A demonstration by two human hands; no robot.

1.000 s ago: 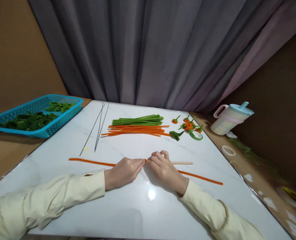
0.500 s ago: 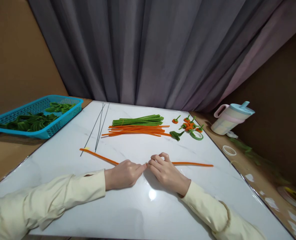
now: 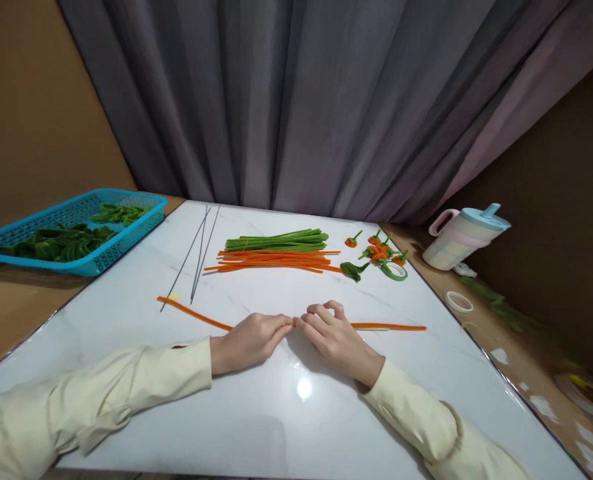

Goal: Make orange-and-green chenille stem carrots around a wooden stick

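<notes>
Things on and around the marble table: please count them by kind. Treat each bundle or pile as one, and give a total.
Orange pipe cleaner held by left hand and right hand: 1
Pipe cleaner bundles: 2, green and orange
Thin wire group: 1
Blue basket: 1
Tape rolls: 2
Lidded jug: 1
Total: 8

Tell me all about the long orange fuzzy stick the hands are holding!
The orange stick is a thin, fuzzy pipe cleaner lying on the white table. The left hand and right hand pinch its middle, fingertips meeting. One end slants away to the left near the thin dark wires; the other runs right.
</notes>
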